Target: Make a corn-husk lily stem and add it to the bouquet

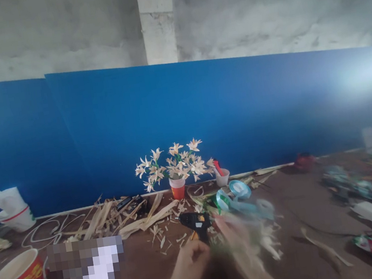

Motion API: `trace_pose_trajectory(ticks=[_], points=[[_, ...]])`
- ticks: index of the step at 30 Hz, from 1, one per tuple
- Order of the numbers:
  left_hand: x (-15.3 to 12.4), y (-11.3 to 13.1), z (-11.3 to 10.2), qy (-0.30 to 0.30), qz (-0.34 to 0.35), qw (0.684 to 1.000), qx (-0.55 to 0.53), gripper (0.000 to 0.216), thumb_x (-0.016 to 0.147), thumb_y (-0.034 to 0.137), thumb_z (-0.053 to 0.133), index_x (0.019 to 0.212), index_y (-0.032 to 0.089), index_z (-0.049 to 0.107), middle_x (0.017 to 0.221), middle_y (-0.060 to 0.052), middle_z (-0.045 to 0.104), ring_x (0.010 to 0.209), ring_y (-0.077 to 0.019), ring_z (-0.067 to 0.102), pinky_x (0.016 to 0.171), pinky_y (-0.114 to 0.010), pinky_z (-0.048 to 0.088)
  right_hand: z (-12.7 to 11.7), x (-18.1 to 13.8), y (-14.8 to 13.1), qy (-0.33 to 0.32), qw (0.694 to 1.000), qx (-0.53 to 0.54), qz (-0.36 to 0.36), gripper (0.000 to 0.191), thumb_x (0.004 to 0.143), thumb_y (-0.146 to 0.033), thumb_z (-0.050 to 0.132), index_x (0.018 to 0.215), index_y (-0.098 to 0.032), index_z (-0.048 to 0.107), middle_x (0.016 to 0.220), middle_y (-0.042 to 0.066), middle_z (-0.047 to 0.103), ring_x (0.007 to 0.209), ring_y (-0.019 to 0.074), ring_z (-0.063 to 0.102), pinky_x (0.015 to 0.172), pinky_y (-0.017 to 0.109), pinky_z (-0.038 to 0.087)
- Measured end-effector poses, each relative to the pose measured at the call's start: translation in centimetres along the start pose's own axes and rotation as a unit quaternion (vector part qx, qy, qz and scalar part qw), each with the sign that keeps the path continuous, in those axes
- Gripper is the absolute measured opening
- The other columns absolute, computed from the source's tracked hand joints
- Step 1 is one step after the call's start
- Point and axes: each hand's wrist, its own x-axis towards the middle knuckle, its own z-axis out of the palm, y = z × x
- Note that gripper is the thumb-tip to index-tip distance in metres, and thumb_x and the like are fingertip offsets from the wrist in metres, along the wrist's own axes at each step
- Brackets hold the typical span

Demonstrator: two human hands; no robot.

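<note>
My left hand (189, 261) is low in the middle of the view, its fingers curled near the handle of a black glue gun (196, 223) that lies on the brown table (144, 265). My right hand (240, 242) is beside it, smeared by motion, with pale husk strips and something green blurred around its fingers. Behind them stands a red paper cup (178, 188) holding a bunch of cream husk flowers (171, 162). Light blue ribbon rolls (235, 195) lie just beyond my right hand.
Dried husk strips (127, 217) litter the table's back left. A red bowl (18, 274), white cups (12, 208), a white cup with a red tool (221, 176) and blurred clutter (369, 187) at the right surround the spot. A blue board (183, 121) backs the table.
</note>
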Motion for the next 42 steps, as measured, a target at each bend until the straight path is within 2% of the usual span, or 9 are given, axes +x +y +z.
trace_pose_trajectory(ticks=[2,5,10,20,30,35,42], points=[[-0.1,-0.2,0.0,0.005,0.011,1.000,0.021,0.029,0.062,0.044,0.068,0.064,0.016,0.060,0.064,0.000,0.056,0.059,-0.0130,0.048,0.056,-0.024,0.038,0.3,0.3,-0.4,0.033,0.999,-0.013,0.024,0.017,0.066,-0.035,0.065,0.071,-0.019,0.071,0.068,0.007,0.070,0.064,0.0225,0.062,0.060,0.034,0.050],[-0.2,-0.1,0.0,0.007,0.020,0.999,0.049,0.029,0.065,0.045,0.065,0.064,0.016,0.061,0.064,-0.001,0.057,0.055,-0.0118,0.048,0.053,-0.024,0.040,0.4,0.5,-1.6,0.044,0.997,-0.030,0.050,0.020,0.055,-0.037,0.071,0.057,-0.017,0.070,0.056,0.006,0.067,0.058,0.0228,0.061,0.056,0.033,0.050],[-0.5,0.4,0.1,-0.004,0.025,0.996,0.081,0.029,0.068,0.045,0.062,0.066,0.015,0.061,0.064,0.000,0.057,0.050,-0.0097,0.048,0.049,-0.022,0.039,0.3,0.3,-3.2,0.045,0.997,-0.052,0.025,0.031,0.052,-0.047,0.069,0.047,-0.016,0.068,0.050,0.006,0.065,0.054,0.0219,0.060,0.053,0.030,0.049],[-0.7,0.7,-0.1,0.006,0.047,0.989,0.139,0.019,0.071,0.034,0.060,0.066,0.017,0.065,0.058,0.001,0.055,0.062,-0.0146,0.052,0.060,-0.025,0.041,0.9,-0.3,-3.3,0.061,0.996,-0.060,0.036,0.038,0.051,-0.053,0.068,0.049,-0.015,0.068,0.049,0.006,0.064,0.053,0.0209,0.058,0.054,0.030,0.048],[-0.6,0.7,-0.1,0.010,0.041,0.987,0.158,0.016,0.069,0.032,0.060,0.065,0.018,0.066,0.057,0.001,0.055,0.063,-0.0155,0.052,0.061,-0.025,0.041,1.1,-0.6,-4.1,0.059,0.994,-0.067,0.063,0.036,0.052,-0.050,0.066,0.046,-0.015,0.066,0.047,0.006,0.061,0.051,0.0194,0.055,0.052,0.029,0.046],[-0.5,0.5,-0.1,0.010,0.036,0.984,0.176,0.017,0.069,0.033,0.060,0.066,0.018,0.066,0.058,0.000,0.056,0.064,-0.0154,0.052,0.062,-0.025,0.041,1.5,-1.1,-4.5,0.077,0.994,-0.068,0.048,0.037,0.056,-0.050,0.063,0.046,-0.015,0.064,0.046,0.005,0.060,0.051,0.0185,0.054,0.051,0.028,0.045],[-0.6,0.6,0.0,-0.009,0.024,0.984,0.179,0.017,0.070,0.033,0.059,0.067,0.017,0.065,0.061,0.001,0.055,0.063,-0.0147,0.051,0.062,-0.025,0.040,1.5,-1.1,-4.0,0.071,0.993,-0.072,0.066,0.037,0.056,-0.051,0.063,0.048,-0.015,0.063,0.047,0.004,0.060,0.051,0.0180,0.054,0.052,0.028,0.044]])
